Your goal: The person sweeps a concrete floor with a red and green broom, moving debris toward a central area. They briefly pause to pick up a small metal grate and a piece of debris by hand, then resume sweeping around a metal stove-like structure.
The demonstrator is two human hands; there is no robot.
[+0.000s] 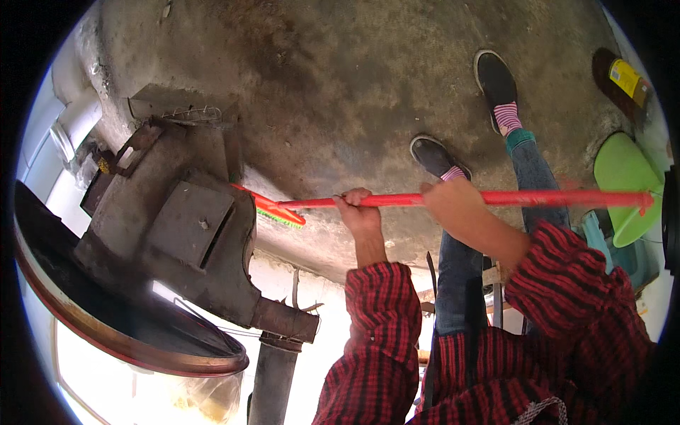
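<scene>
A broom with a red handle (504, 198) reaches across the view from side to side. Both my hands grip this handle, my left hand (360, 211) nearer the brush and my right hand (454, 204) farther up, slightly blurred. The red broom head (276, 208) with green bristles touches or hovers just over the concrete floor (345, 95); which one, I cannot tell. Part of the head is hidden behind a grey metal stove (175, 212).
The stove carries a wide round top (133, 324) and a flue pipe (273, 372). A light green bucket-like container (619, 175) is beside the handle's far end, above a teal container (597, 236). A brown bottle (619, 79) with a yellow label lies at upper right. My dark shoes (494, 79) are on the floor.
</scene>
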